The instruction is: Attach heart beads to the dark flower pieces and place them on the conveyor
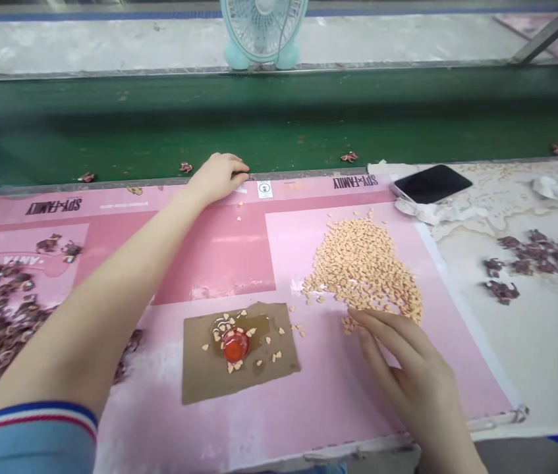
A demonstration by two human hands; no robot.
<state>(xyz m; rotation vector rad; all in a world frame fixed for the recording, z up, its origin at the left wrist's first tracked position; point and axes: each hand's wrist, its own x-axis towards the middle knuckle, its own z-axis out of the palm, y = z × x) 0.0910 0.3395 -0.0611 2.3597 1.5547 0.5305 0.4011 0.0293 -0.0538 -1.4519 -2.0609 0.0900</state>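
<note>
Tan pieces (358, 263) lie heaped on the pink sheet's (229, 257) right; at their near edge, the right hand's (414, 368) grip looks nearly together, contents unclear. The left hand's (217, 178) far grip cannot be told. Picking seems in hand, calling for a light pinch.

You wear a light blue sleeve (31, 441) on your left arm, short enough that it ends above the elbow side of the forearm (125, 270). Its cuff (36, 409) is banded in stripes: a deep blue line along the edge, white next to it, then a thin red line before the plain light blue cloth. The stripes curve evenly round your arm, and the cloth looks smooth. Below the cuff your left arm is bare, down to a slim, ungloved left hand (218, 176). Your right hand (410, 368) is ungloved too, with slender fingers and a bare wrist (449, 428).
</note>
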